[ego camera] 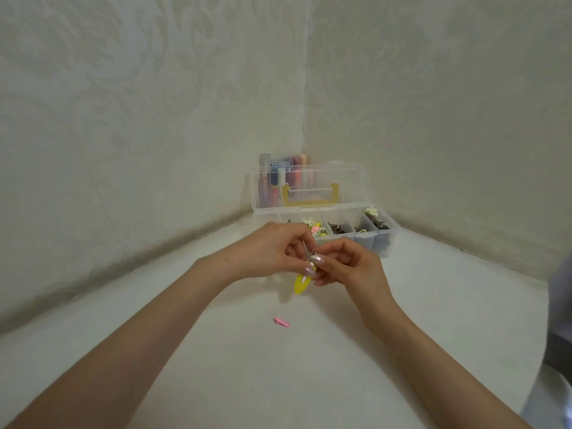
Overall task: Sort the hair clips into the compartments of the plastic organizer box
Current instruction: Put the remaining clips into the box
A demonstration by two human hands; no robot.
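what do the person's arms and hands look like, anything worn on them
Both forearms are bare as far as the frame shows: no sleeves, watch or bracelet. No rings show on the left hand or the right hand. The nails in view are long, with a pale, pearly, shiny polish.

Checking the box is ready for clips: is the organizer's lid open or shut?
Open. The clear lid stands upright behind the organizer box, whose top is uncovered.
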